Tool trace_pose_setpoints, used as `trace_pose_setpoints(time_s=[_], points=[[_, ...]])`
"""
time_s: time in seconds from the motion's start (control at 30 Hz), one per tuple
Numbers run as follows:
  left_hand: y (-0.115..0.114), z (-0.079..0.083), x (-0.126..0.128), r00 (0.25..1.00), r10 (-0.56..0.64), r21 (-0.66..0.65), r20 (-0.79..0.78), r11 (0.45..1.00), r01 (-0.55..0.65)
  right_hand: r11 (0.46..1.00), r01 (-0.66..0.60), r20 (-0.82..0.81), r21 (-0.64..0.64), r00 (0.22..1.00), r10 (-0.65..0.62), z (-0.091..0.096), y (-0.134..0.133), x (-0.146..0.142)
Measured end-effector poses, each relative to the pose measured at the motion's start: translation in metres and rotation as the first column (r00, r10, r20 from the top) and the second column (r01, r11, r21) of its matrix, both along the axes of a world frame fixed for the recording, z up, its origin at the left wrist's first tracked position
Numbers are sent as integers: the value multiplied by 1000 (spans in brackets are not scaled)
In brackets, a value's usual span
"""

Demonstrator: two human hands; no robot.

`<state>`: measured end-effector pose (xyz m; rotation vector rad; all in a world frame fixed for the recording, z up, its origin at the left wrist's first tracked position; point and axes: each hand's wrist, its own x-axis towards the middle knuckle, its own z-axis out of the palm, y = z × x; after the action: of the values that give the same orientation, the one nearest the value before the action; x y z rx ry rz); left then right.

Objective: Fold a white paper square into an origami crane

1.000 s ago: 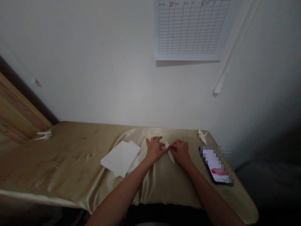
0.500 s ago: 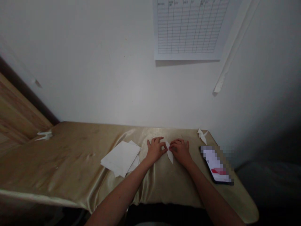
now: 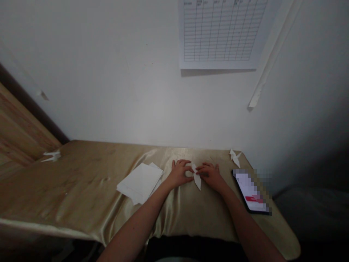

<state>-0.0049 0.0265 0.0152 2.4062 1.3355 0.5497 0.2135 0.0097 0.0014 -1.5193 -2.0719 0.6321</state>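
Observation:
A narrow, pointed piece of folded white paper (image 3: 197,182) lies on the cloth between my hands. My left hand (image 3: 180,174) has its thumb and index finger at the paper's left edge, with a small gap between the two tips and the other fingers stretched away. From the other side, my right hand (image 3: 211,175) grips the paper's right edge with bent fingers. Its thumb is mostly hidden. To the left of my left hand is a stack of white paper sheets (image 3: 140,182), loosely overlapped.
A phone (image 3: 251,193) with a lit, partly blurred screen lies at the right, below a folded paper crane (image 3: 235,157). Another folded white paper piece (image 3: 52,157) rests at the far left. Gold satin cloth (image 3: 81,189) covers the table; a printed chart (image 3: 218,36) hangs on the wall.
My left thumb and index finger have moved apart from their pinch on the folded paper. The right fingers have shifted slightly, and the paper stays in nearly the same place.

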Motion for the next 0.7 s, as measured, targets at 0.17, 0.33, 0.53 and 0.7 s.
trace_pose_setpoints(time_s=[0.17, 0.33, 0.53, 0.7], points=[[1, 0, -1, 999, -42, 37, 1, 998, 42, 1000, 12, -20, 4, 1000, -12, 0, 1, 0], [1, -2, 0, 999, -48, 67, -23, 997, 50, 1000, -2, -20, 0, 1000, 2, 3, -1, 2], [3, -3, -1, 999, -47, 80, -19, 996, 49, 1000, -30, -26, -5, 999, 30, 4, 0, 5], [3, -1, -1, 998, -60, 93, -20, 994, 61, 999, -30, -20, 12, 999, 30, 4, 1, 3]])
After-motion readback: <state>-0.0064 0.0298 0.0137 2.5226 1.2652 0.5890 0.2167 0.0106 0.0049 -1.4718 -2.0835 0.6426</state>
